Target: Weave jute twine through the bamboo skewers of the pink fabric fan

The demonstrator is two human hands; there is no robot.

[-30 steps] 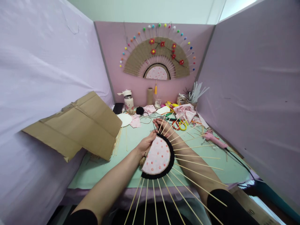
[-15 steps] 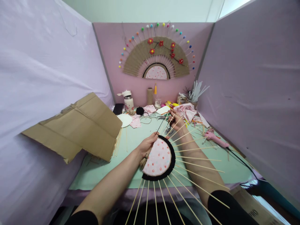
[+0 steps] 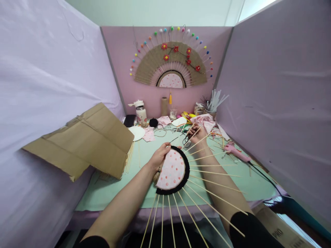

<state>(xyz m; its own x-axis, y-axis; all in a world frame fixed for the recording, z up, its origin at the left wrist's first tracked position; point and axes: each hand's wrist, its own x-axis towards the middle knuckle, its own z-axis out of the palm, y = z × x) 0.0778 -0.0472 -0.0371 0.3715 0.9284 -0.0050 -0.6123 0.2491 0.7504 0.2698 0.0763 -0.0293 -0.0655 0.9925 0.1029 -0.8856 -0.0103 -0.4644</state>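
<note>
My left hand (image 3: pixel 159 157) is closed on the straight edge of a half-round fan base (image 3: pixel 172 169), covered in pink dotted cloth, near its upper corner. Black yarn wraps the curved rim, and several thin wooden sticks (image 3: pixel 184 222) fan out from it towards me and to the right. A brown tassel (image 3: pixel 156 176) hangs under my left hand. Beyond the sticks, my right hand (image 3: pixel 198 133) is closed on loose black yarn (image 3: pixel 186 140). One strand runs from there to the fan's upper corner, by my left thumb.
A bent cardboard sheet (image 3: pixel 85 137) stands at left, beside a white disc (image 3: pixel 137 133). A pink glue gun (image 3: pixel 236 152) with its cord lies at right. Bottle (image 3: pixel 141 113), black yarn ball (image 3: pixel 153 122) and cloth scraps (image 3: pixel 203 122) line the back. A finished fan (image 3: pixel 170 62) hangs on the wall.
My right hand has moved slightly right, and the yarn strand now lies lower and flatter. The fan base has turned a little, its sticks shifting with it.
</note>
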